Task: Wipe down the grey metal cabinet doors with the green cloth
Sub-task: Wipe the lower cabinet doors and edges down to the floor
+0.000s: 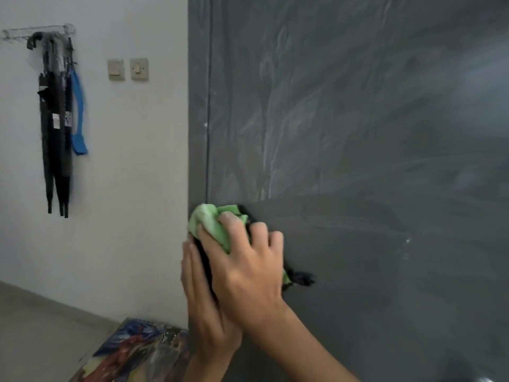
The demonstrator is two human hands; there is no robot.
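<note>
Grey metal cabinet door (358,133) is seen filling the right side of the view, its upper part smeared with pale streaks and its lower part darker and more even. Nearest the camera, two bare forearms are crossed. The crumpled green cloth (213,223) is gripped by the right hand (248,266), with fingers curled over it, and is pressed against the door at its left edge, beside the vertical seam. A black frayed end (303,279) is shown past the heel of that hand. The left hand (201,293) is held flat with fingers straight and pointed upward, tucked partly under the right hand at the cabinet's corner; nothing is held in it. Lower down, a colourful printed sheet (137,351) is laid on the pale floor (33,326). Farther off, two beige wall switches (128,69) are mounted on the white wall (137,161), and black folded umbrellas (53,133) with a blue strap (78,114) are hung from a clear wall rack (38,31).
</note>
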